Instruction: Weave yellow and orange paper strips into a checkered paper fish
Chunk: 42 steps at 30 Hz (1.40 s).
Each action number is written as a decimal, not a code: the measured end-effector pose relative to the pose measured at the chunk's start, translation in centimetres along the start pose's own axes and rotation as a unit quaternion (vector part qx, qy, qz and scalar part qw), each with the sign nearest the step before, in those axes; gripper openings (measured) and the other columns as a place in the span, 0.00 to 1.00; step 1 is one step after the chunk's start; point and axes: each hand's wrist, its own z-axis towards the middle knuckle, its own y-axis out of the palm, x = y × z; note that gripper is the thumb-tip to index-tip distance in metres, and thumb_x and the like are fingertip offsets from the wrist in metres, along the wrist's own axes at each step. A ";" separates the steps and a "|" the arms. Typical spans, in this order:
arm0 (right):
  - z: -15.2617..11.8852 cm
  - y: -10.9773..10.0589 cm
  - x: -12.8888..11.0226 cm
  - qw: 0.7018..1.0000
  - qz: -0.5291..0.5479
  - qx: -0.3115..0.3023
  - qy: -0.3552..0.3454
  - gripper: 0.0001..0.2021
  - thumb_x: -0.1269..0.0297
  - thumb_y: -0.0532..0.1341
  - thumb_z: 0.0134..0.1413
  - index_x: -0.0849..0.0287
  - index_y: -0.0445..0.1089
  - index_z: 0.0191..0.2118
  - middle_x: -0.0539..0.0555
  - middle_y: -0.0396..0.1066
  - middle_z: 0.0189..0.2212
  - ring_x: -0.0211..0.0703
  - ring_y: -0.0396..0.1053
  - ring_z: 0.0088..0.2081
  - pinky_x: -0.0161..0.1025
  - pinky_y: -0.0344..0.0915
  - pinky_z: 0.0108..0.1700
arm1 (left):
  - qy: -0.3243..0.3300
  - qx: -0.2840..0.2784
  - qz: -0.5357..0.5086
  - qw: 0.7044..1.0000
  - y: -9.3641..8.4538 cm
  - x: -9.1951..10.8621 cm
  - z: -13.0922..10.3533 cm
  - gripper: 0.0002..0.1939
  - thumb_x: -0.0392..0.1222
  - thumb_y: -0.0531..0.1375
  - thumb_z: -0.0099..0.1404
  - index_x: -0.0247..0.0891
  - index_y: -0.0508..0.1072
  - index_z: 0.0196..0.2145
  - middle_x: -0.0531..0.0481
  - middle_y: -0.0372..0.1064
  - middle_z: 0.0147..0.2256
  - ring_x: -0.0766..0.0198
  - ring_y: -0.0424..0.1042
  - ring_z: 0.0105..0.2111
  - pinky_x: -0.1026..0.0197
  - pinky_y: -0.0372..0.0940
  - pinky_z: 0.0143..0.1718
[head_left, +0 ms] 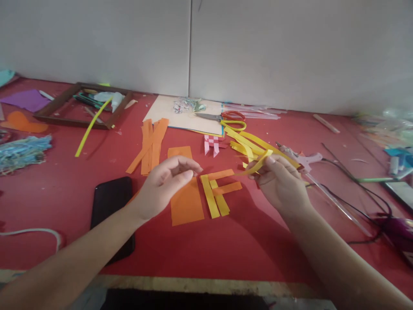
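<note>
While four strips (209,196) lay crossed, others (158,144) loose, your right grip (284,183) pinched a yellow strip (261,162), left grip (164,181) half-open, empty.

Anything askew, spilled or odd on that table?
One thing: a long, bright-yellow strip slants over the near rim of the brown rectangular frame, apart from the yellow paper strips bunched near the right hand. No obvious spill.

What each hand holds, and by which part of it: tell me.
The right hand pinches a yellow strip near its visible upper end, between thumb and fingers. The left hand appears to hold nothing.
</note>
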 end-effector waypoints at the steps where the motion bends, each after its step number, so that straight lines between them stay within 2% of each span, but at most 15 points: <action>1: 0.0 0.1 -0.1 1.000 -0.005 0.011 -0.013 0.09 0.55 0.60 0.57 0.52 0.66 0.30 0.50 0.72 0.30 0.42 0.72 0.31 0.41 0.70 0.31 | -0.013 -0.005 -0.034 0.999 -0.1 0.4 0.1 0.10 0.45 0.57 0.69 0.38 0.72 0.42 0.46 0.74 0.42 0.63 0.74 0.41 0.60 0.69 0.44; 5: -0.7 0.8 -1.1 0.999 -0.012 0.002 -0.048 0.10 0.56 0.65 0.52 0.53 0.68 0.26 0.51 0.70 0.34 0.41 0.70 0.36 0.41 0.69 0.37 | -0.062 -0.047 -0.024 0.997 0.5 2.6 0.1 0.08 0.44 0.58 0.68 0.38 0.73 0.38 0.49 0.74 0.36 0.66 0.73 0.36 0.63 0.69 0.38; 8: -1.8 1.3 -2.2 0.992 -0.032 -0.119 -0.002 0.10 0.57 0.63 0.57 0.54 0.68 0.28 0.50 0.69 0.27 0.39 0.68 0.29 0.39 0.68 0.32 | -0.100 -0.097 0.019 0.990 1.7 3.9 -0.4 0.11 0.49 0.59 0.67 0.39 0.73 0.40 0.49 0.74 0.38 0.64 0.73 0.37 0.64 0.68 0.35; 12: -3.1 2.0 -3.2 0.938 -0.097 -0.330 0.031 0.10 0.60 0.61 0.59 0.57 0.68 0.28 0.48 0.67 0.22 0.35 0.63 0.23 0.33 0.62 0.25 | -0.125 -0.135 0.045 0.982 3.2 4.2 -1.1 0.12 0.50 0.61 0.65 0.39 0.73 0.38 0.52 0.73 0.34 0.66 0.72 0.31 0.66 0.66 0.30; 14: -3.3 2.3 -3.3 0.917 -0.104 -0.384 0.024 0.10 0.62 0.60 0.59 0.58 0.68 0.28 0.48 0.67 0.22 0.33 0.61 0.23 0.32 0.61 0.25 | -0.121 -0.148 0.040 0.981 3.8 4.0 -1.2 0.07 0.45 0.61 0.65 0.39 0.73 0.35 0.53 0.73 0.32 0.67 0.72 0.31 0.67 0.65 0.29; 16: -3.4 2.4 -3.4 0.912 -0.098 -0.398 0.022 0.10 0.63 0.59 0.60 0.59 0.68 0.28 0.47 0.67 0.22 0.32 0.60 0.23 0.31 0.60 0.25 | -0.119 -0.149 0.039 0.981 4.1 3.7 -1.3 0.05 0.41 0.61 0.65 0.39 0.72 0.33 0.54 0.73 0.31 0.68 0.72 0.31 0.68 0.65 0.28; 23: -3.3 2.8 -3.4 0.915 -0.138 -0.377 0.040 0.06 0.62 0.63 0.57 0.59 0.73 0.34 0.50 0.74 0.27 0.34 0.67 0.27 0.32 0.65 0.30 | -0.061 -0.104 0.117 0.986 3.8 2.9 -1.4 0.04 0.39 0.60 0.66 0.41 0.75 0.37 0.53 0.76 0.34 0.67 0.76 0.33 0.67 0.68 0.32; 27: -3.1 3.1 -3.1 0.917 -0.176 -0.354 0.062 0.07 0.62 0.61 0.59 0.57 0.76 0.36 0.50 0.76 0.28 0.36 0.71 0.29 0.33 0.68 0.31 | -0.033 -0.071 0.183 0.980 3.4 2.2 -1.4 0.08 0.41 0.58 0.68 0.40 0.72 0.44 0.54 0.74 0.30 0.66 0.75 0.30 0.65 0.70 0.31; 29: -2.6 2.4 -2.6 0.931 -0.210 -0.296 0.044 0.09 0.59 0.60 0.60 0.56 0.76 0.36 0.51 0.77 0.29 0.38 0.73 0.29 0.34 0.69 0.32 | 0.011 -0.049 0.256 0.965 3.2 1.6 -1.4 0.11 0.43 0.56 0.69 0.39 0.69 0.48 0.51 0.74 0.32 0.62 0.75 0.33 0.60 0.71 0.34; 31: -1.5 1.0 -1.7 0.940 -0.283 -0.189 0.007 0.11 0.57 0.59 0.60 0.56 0.76 0.37 0.52 0.78 0.32 0.41 0.74 0.30 0.37 0.70 0.32 | 0.080 -0.053 0.352 0.931 3.2 1.0 -1.5 0.15 0.46 0.54 0.71 0.36 0.69 0.50 0.44 0.74 0.40 0.55 0.74 0.40 0.53 0.71 0.40; 33: -0.1 -1.0 -0.5 0.915 -0.393 -0.086 -0.030 0.12 0.55 0.60 0.59 0.55 0.77 0.35 0.52 0.78 0.29 0.43 0.73 0.28 0.39 0.67 0.30 | 0.140 -0.085 0.434 0.886 3.3 0.4 -1.9 0.19 0.49 0.52 0.72 0.34 0.69 0.52 0.38 0.71 0.49 0.48 0.70 0.49 0.46 0.68 0.47; 35: 1.2 -3.0 0.8 0.875 -0.479 -0.036 -0.054 0.11 0.56 0.60 0.58 0.54 0.77 0.33 0.52 0.76 0.25 0.44 0.70 0.25 0.42 0.66 0.29 | 0.171 -0.120 0.482 0.851 3.5 -0.2 -2.3 0.26 0.55 0.49 0.72 0.34 0.67 0.57 0.36 0.65 0.57 0.43 0.64 0.57 0.40 0.62 0.55; 38: 2.3 -4.3 1.8 0.826 -0.542 0.014 -0.154 0.08 0.58 0.63 0.53 0.55 0.77 0.33 0.56 0.76 0.33 0.55 0.73 0.38 0.56 0.68 0.44 | 0.152 -0.130 0.523 0.829 3.9 -1.0 -3.0 0.41 0.67 0.45 0.68 0.34 0.56 0.66 0.31 0.49 0.66 0.37 0.48 0.66 0.33 0.50 0.61; 40: 2.1 -3.6 1.6 0.825 -0.520 0.009 -0.222 0.09 0.59 0.63 0.54 0.53 0.77 0.39 0.57 0.75 0.43 0.58 0.71 0.47 0.60 0.66 0.51 | 0.134 -0.151 0.531 0.823 4.1 -1.5 -3.2 0.46 0.73 0.43 0.64 0.38 0.53 0.67 0.30 0.41 0.68 0.35 0.41 0.67 0.31 0.46 0.61; 42: 1.3 -2.1 1.1 0.844 -0.466 -0.091 -0.250 0.09 0.61 0.62 0.58 0.50 0.76 0.44 0.55 0.75 0.46 0.53 0.72 0.48 0.55 0.69 0.52 | 0.124 -0.175 0.529 0.821 4.2 -1.8 -3.3 0.48 0.77 0.42 0.60 0.43 0.54 0.67 0.32 0.38 0.69 0.34 0.38 0.68 0.31 0.43 0.61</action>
